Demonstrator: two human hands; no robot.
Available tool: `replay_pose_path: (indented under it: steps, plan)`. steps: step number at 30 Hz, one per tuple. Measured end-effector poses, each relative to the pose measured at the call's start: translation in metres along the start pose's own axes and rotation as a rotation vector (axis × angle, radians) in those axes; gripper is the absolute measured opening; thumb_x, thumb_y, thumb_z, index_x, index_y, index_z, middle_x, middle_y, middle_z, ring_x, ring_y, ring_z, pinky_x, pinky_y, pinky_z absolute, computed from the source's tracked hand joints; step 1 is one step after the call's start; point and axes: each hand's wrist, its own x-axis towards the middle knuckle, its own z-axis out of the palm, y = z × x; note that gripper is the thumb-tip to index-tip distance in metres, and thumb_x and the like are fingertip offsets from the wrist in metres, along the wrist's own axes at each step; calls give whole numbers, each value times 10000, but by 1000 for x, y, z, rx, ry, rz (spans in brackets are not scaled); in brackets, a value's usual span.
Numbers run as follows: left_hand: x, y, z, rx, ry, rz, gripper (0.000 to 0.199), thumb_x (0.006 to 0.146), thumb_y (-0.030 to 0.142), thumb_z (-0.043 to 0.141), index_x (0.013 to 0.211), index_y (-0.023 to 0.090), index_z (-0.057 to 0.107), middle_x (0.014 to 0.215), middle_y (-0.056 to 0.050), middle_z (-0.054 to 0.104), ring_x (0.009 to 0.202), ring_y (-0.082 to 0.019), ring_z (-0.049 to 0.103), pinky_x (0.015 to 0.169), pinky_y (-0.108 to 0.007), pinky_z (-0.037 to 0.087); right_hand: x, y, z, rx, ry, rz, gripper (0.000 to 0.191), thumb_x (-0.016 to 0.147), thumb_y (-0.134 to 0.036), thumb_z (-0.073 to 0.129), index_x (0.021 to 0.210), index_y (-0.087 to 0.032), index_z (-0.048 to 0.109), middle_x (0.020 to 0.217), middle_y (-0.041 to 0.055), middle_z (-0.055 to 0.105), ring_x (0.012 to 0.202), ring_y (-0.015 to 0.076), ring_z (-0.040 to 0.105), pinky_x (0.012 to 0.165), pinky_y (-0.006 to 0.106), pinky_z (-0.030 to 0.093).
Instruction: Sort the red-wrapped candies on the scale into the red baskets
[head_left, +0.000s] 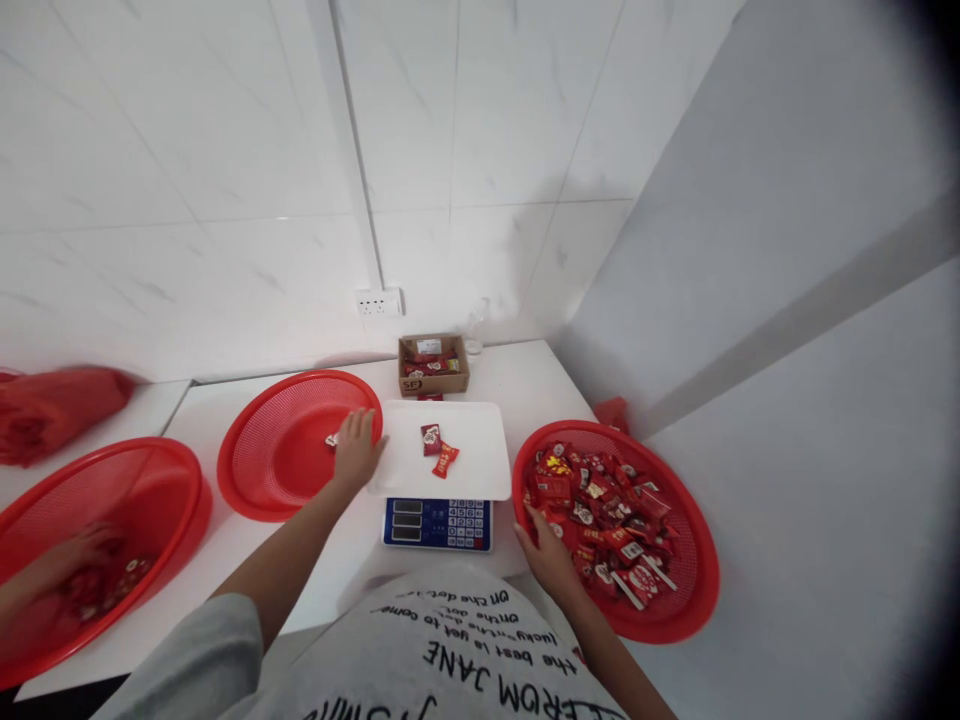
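Lettered shirt (450, 620) sits nearest, left hand (357, 451) open at the emptier basket (296, 440), right hand (547, 550), grip unclear, at the packet-filled basket (707, 560).

The bare left hand (358, 450) is palm down, fingers slightly spread and thumb out toward the right, at the end of a raised forearm (289, 540) below a loose light-grey sleeve (199, 655). The bare right hand (550, 552) sits lower, angled up and leftward, thumb apart, its fingertips hard to make out.
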Motion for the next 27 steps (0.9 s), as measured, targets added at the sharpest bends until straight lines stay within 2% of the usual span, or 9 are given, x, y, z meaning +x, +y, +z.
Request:
replay_pose_path:
  steps: [3,6,9,13,19,23,27]
  plan:
    - [-5,41,23,-63,-228,246,592,849,468,444,1355,170,366,1454,-133,303,1337,-299,243,1057,-433,250,1,1,1,7,8,3,554,792,-403,442,1261,-112,483,1319,144,505,1243,231,443,1048,382,320]
    - [-7,79,38,-62,-350,255,657,821,564,439,1383,246,319,1476,-127,250,1325,-325,249,1018,-499,270,1,2,1,12,20,14,541,789,-403,450,1248,-120,498,1308,141,518,1233,229,456,1047,378,325]
    - [-9,100,43,-19,-379,310,637,795,591,467,1337,265,392,1445,-136,300,1299,-373,251,992,-577,228,1,1,1,9,14,22,546,792,-407,448,1253,-116,492,1317,141,509,1237,229,452,1052,381,318]
    - [-9,101,44,-18,-370,408,437,867,452,438,1241,229,474,1306,-146,436,1179,-321,374,929,-497,324,0,-2,0,18,-5,29,556,798,-406,440,1265,-108,480,1328,145,496,1251,233,435,1062,392,304]
    - [1,94,43,-50,-412,375,227,871,319,486,1057,203,545,1099,-116,528,1039,-253,460,794,-355,430,0,-1,0,41,21,17,539,791,-403,459,1250,-122,497,1308,141,517,1230,242,459,1043,400,333]
    - [7,89,36,-94,-384,275,168,864,292,506,984,189,563,1037,-89,566,987,-224,507,762,-308,444,0,-1,0,42,26,2,538,788,-395,464,1241,-109,503,1290,155,531,1214,244,477,1037,396,343]
    - [13,71,19,-147,-275,86,233,906,323,414,1003,154,542,1005,-91,587,922,-193,551,807,-300,439,1,0,0,53,9,17,558,790,-404,456,1254,-96,491,1316,155,506,1237,241,451,1054,400,321]
